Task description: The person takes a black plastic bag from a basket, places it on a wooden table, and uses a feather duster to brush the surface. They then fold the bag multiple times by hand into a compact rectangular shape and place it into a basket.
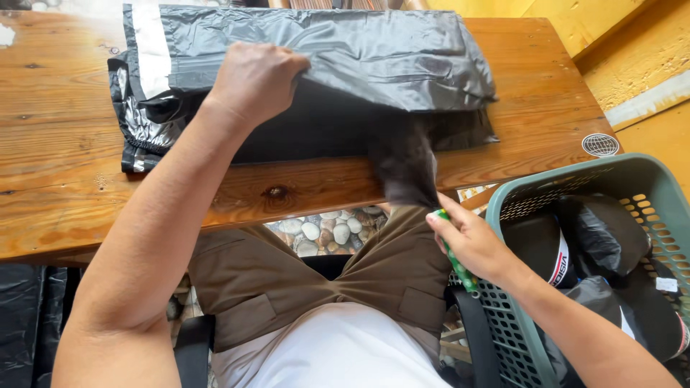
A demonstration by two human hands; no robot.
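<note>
Currently lies flat across the wooden table [65,144] - the black plastic bag [345,50], mouth toward the near edge. Pinched at its upper flap by the left hand [255,79], fingers clenched on the film and lifting it open. Spills out of that opening and over the table edge toward the lap: a dark cloth [402,165], partly inside, partly hanging. Sits just beside its lower end, the right hand [471,244], closed around a thin green stick [457,262]; cannot tell whether those fingers also touch the cloth.

Looks like the stage of passing cloth through the bag's mouth. Calls for keeping the flap raised and guiding the hanging end straight over the edge - without snagging on the wood.

Leaves bare table to the left and far right, near a round sticker [600,144]. Crowds the right elbow: a green mesh basket [575,183] of black bundles [604,230], close against the thigh.
</note>
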